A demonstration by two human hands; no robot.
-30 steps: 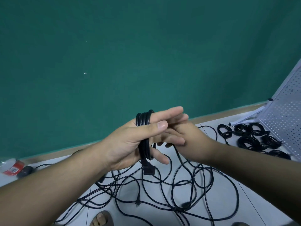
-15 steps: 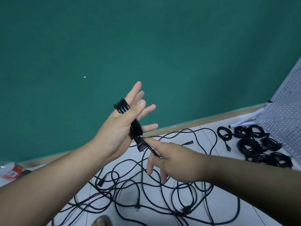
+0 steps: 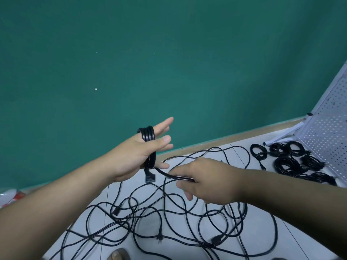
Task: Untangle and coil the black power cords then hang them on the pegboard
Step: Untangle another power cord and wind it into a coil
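Note:
Several turns of a black power cord [image 3: 148, 136] are wound around my left hand [image 3: 139, 153], whose fingers point out straight to the right; a plug [image 3: 150, 178] dangles below the palm. My right hand [image 3: 204, 180] pinches the cord's free strand [image 3: 169, 175] just right of and below the left hand. More black cords [image 3: 169, 218] lie tangled on the white floor below both hands. Several coiled cords [image 3: 293, 162] lie at the right by the foot of a white pegboard [image 3: 326, 134], which leans at the far right.
A green wall [image 3: 169, 62] fills the background, with a wooden skirting along the floor. A red and white package [image 3: 13, 196] lies at the far left edge. A bare toe [image 3: 119, 256] shows at the bottom edge.
My right hand left the left hand, moved down and right, and now draws the strand out sideways. My left hand first rose with its fingers spread, then tipped over to point right.

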